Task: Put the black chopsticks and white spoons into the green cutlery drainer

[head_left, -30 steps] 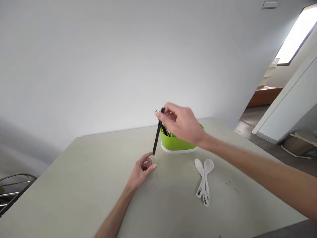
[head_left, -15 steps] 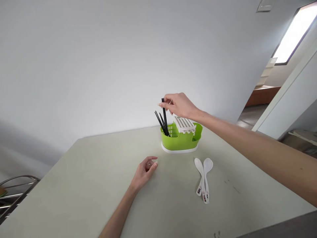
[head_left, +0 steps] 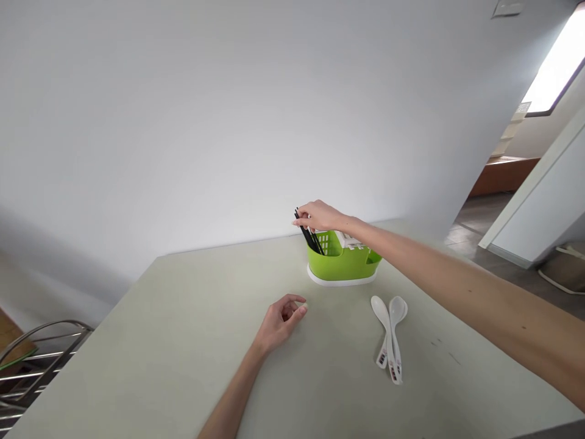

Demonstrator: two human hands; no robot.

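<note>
A green utensil basket [head_left: 342,267] with a white base stands near the wall, a white slotted tray [head_left: 351,241] on its top. Black chopsticks [head_left: 312,240] lean in its left compartment. Above that compartment my right hand [head_left: 319,215] has its fingers closed around the upper part of the chopsticks; how many it grips is hidden. In front of the basket, my left hand [head_left: 282,320] rests on the table, loosely curled, with nothing in it and a gap between thumb and fingers. Several white spoons [head_left: 389,332] lie crossed on the table right of it.
The pale table [head_left: 201,329] meets a plain wall [head_left: 228,122] at its back edge. A metal rack [head_left: 46,360] stands beyond the table's left edge. At the right, past the wall's end, are a floor and a bright window [head_left: 555,61].
My right hand has moved down toward the basket with the chopsticks, which now sit lower and closer together. My left hand stays resting on the table. The view has shifted slightly.
</note>
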